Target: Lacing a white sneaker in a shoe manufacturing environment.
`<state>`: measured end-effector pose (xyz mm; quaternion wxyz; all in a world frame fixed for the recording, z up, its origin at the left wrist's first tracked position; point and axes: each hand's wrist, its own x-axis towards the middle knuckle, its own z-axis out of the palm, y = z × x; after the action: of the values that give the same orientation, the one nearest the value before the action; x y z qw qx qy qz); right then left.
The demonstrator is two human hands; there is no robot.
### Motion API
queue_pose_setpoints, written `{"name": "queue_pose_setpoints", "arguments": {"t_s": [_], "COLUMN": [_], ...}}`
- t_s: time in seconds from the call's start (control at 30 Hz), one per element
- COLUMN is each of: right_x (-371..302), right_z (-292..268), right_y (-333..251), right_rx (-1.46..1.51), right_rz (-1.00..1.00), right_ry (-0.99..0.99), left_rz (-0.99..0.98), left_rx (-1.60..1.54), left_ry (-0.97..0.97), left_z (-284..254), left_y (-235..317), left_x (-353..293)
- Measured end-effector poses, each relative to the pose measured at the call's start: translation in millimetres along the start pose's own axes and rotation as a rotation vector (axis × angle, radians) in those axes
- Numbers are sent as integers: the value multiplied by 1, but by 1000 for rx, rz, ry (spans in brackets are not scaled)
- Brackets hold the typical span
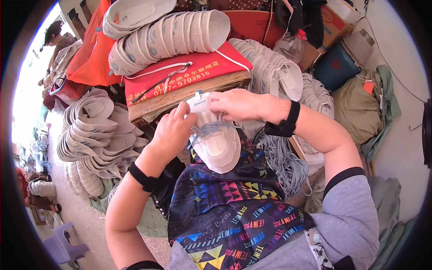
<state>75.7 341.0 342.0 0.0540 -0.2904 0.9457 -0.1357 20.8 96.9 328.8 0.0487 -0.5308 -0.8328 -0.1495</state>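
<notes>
A white shoe upper (219,152) is held over my lap, its rounded toe toward me and its tongue pointing away. Grey-blue shoelace (209,129) crosses its front in a loose bundle, with ends hanging at both sides. My left hand (173,128) has its fingers bent and pinched at the upper's left edge, beside the eyelets. On the other side, my right hand (240,104) grips the upper's edge near the tongue, thumb and fingers closed. Whether either hand also pinches a lace end is hidden by the fingers.
Nested uppers (171,38) lie on a red cloth over a wooden bench (189,96). More stacked uppers (92,130) stand at left, others (270,67) at right. Loose grey-blue laces (283,162) hang right of my lap. A purple stool (65,243) and another person (58,49) are farther left.
</notes>
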Motion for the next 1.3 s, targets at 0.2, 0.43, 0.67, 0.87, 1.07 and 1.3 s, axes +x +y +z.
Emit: {"name": "queue_pose_setpoints", "arguments": {"t_s": [0.2, 0.43, 0.67, 0.87, 1.07, 1.3], "right_x": [-10, -2, -6, -8, 14, 30], "right_z": [8, 35, 48, 57, 16, -79], "right_y": [10, -3, -4, -4, -41, -81], "right_rx": [141, 270, 397, 600, 840, 1238], "right_rz": [3, 282, 386, 290, 410, 126], "right_ry": [1, 208, 367, 484, 554, 777], "left_rz": [97, 109, -166, -279, -265, -160], "left_rx": [-154, -320, -575, -539, -1008, -1474], "left_ry": [-147, -142, -103, 485, 334, 553], "left_z": [3, 8, 26, 70, 37, -107], "left_y": [-20, -33, -25, 1, 43, 44], "left_x": [5, 4, 6, -3, 5, 34]}}
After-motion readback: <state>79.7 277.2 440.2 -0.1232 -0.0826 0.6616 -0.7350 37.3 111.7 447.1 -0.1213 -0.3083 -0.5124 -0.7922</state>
